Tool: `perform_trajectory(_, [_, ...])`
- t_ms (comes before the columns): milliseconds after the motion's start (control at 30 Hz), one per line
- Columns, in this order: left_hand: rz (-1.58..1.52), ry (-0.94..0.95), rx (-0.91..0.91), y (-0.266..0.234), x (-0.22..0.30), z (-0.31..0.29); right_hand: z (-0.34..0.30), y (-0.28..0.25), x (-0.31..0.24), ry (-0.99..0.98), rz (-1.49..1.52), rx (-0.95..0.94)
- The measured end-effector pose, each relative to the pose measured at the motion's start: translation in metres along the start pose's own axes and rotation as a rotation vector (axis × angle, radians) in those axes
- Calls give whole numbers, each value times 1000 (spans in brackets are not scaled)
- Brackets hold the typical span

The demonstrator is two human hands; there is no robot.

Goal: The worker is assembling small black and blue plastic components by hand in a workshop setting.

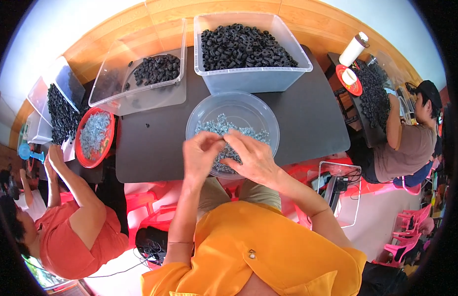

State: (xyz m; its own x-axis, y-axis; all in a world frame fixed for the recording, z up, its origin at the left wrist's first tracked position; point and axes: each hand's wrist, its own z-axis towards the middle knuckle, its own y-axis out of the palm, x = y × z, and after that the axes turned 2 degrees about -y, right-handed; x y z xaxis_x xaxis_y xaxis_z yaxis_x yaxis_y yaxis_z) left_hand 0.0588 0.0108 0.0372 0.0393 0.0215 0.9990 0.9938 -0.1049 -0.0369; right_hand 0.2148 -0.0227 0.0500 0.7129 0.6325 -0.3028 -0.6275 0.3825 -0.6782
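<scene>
Both hands meet over a round clear plastic basin point(268, 111) that stands at the table's near edge. Small silvery metal pieces point(221, 126) lie heaped on its bottom. My left hand point(200, 154) is closed in a pinch, its fingertips touching those of the right. From the other side my right hand point(253, 157) also pinches at that spot, with its thumb lower down. A tiny dark bit shows between the fingertips, too small to name, and the fingers partly hide it.
Behind the basin stands a deep clear bin point(253, 79) full of small black parts point(243, 47). A tilted clear bin point(135, 101) with fewer black parts is left of it. Co-workers sit at tables left point(81, 237) and right point(406, 153). A red tray point(109, 140) holds silvery pieces.
</scene>
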Motion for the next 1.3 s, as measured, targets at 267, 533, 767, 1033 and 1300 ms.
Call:
perform_trajectory(267, [471, 785, 742, -103, 100, 104, -20, -21, 16, 139, -51, 215])
perform_trajectory(533, [630, 804, 480, -39, 91, 137, -43, -22, 29, 267, -141, 179])
perform_trajectory(767, [781, 740, -146, 80, 87, 177, -36, -15, 45, 313, -154, 34])
perform_trajectory(1033, [962, 726, -291, 113, 78, 209, -36, -17, 52, 398, -99, 15])
perform_trajectory(1300, [658, 693, -172, 89, 79, 208, -10, 14, 75, 308, -60, -229])
